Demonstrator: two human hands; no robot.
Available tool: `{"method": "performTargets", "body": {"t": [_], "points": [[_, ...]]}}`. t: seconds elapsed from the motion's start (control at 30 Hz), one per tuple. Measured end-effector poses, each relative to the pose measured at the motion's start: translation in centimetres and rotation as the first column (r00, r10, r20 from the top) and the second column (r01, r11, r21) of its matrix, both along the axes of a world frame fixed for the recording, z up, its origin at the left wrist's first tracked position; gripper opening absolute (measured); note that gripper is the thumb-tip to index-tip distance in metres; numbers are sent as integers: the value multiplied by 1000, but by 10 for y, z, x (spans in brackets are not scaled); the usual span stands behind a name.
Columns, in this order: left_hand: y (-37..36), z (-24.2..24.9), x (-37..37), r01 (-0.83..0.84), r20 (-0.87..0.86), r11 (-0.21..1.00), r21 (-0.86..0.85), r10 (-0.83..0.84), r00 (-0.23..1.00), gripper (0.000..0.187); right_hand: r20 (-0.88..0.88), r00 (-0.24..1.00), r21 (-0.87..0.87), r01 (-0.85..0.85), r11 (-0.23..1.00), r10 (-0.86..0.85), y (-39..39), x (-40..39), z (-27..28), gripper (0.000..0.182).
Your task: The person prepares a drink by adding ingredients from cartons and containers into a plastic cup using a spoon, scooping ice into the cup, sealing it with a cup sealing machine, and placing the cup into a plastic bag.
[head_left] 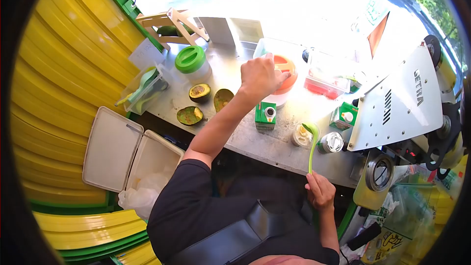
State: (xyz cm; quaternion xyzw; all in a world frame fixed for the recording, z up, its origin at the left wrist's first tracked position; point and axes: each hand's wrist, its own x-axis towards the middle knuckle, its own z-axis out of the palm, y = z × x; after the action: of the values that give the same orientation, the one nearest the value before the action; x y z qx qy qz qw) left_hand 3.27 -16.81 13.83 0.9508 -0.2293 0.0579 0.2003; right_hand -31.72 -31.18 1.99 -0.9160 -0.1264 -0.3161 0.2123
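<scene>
My left hand (260, 76) reaches across the metal counter (230, 76) and grips the rim of a white container with an orange lid (287, 76). Near the counter's front edge, my right hand (320, 191) holds the handle end of a long green spoon (312, 149). The spoon's bowl sits over a small clear cup (300, 137). A green carton (265, 114) stands just below my left wrist. Three avocado halves (199, 92) lie to the left of my left forearm.
A white sealing machine (407, 103) fills the right side, with a second green carton (343, 116) and a round tin (332, 142) beside it. A green-lidded jar (191, 61) and a utensil tub (144, 88) stand at the left. An open white bin (125, 154) sits below the counter.
</scene>
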Motion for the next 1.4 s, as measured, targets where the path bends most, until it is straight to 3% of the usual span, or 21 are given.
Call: {"method": "performTargets", "body": {"t": [0.23, 0.3, 0.4, 0.5, 0.6, 0.73, 0.83, 1.13, 1.2, 1.23, 1.3, 1.33, 1.4], "points": [[-4, -10, 15, 2, -8, 997, 77, -2, 1000, 50, -22, 999, 31, 35, 999, -34, 3, -6, -3, 28], [-3, -10, 14, 47, 85, 995, 86, -54, 995, 47, -37, 999, 37, 35, 999, -34, 1, -6, -5, 28], [8, 0, 7, 70, 41, 997, -35, -69, 997, 38, -50, 997, 21, 53, 998, -52, 2, -9, -1, 28], [35, 5, -10, 89, -17, 951, -296, -98, 995, 36, -28, 998, 34, 51, 998, -50, 2, -6, -2, 27], [61, -2, -46, 117, -128, 926, -360, -173, 977, 33, 6, 999, 41, 51, 998, -52, 1, -5, -4, 27], [63, -73, -62, 224, -197, 958, -180, -258, 946, 29, 4, 999, 35, 49, 998, -49, 0, -6, -2, 28], [57, -112, -57, 230, -88, 958, -170, -247, 965, 25, 8, 999, 21, 46, 999, -46, -2, -4, -1, 28], [49, -139, -63, 261, 231, 933, -248, -205, 951, 23, -3, 999, 33, 38, 999, -38, -2, -3, -1, 28], [54, -135, -64, 264, 82, 925, -274, -251, 964, 28, -9, 999, 52, 38, 998, -38, -1, -4, -2, 28], [56, -132, -62, 257, 84, 929, -267, -244, 966, 28, -6, 999, 50, 43, 998, -43, -1, -5, -3, 28], [60, -127, -53, 380, 48, 871, -311, -385, 922, 43, 3, 999, 52, 32, 998, -32, 0, -4, -4, 27], [67, -131, -47, 414, 21, 869, -270, -425, 905, 59, -3, 999, 52, 36, 998, -36, 1, -5, -4, 27], [74, -126, -52, 383, 54, 890, -248, -382, 922, 63, 2, 999, 50, 41, 998, -41, 0, -5, -2, 27]]}}
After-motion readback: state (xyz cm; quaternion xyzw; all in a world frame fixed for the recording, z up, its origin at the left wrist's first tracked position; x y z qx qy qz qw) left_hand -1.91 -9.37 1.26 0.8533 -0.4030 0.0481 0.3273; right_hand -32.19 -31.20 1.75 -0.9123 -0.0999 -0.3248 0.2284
